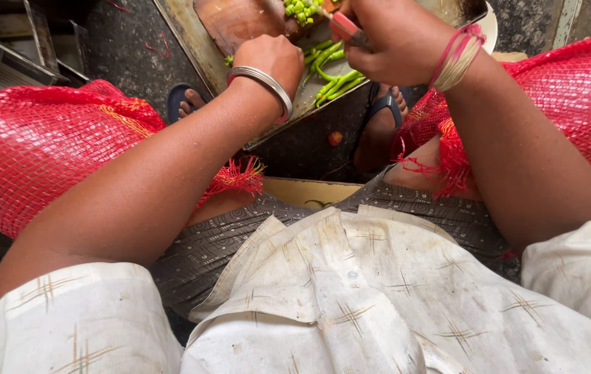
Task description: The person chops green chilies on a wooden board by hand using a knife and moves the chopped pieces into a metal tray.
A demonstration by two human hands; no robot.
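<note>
1. Head view: left hand (278, 59) curled down on green beans (333, 76), which lie on the metal tray (191, 41) just beyond its knuckles; fingertips hidden.
2. Right hand (385, 38) clenched around red-handled knife (345, 28), above the beans.
3. Chopped green pieces (300, 10) lie on the wooden board (236, 24).

Red mesh sacks (39, 149) flank both arms; only the narrow tray (188, 34) between them lies open; beans (333, 83) crowd it.

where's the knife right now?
Head view, top centre: the red-handled knife is gripped in the right hand, over the green chillies on the metal tray, just right of the left hand.
</note>
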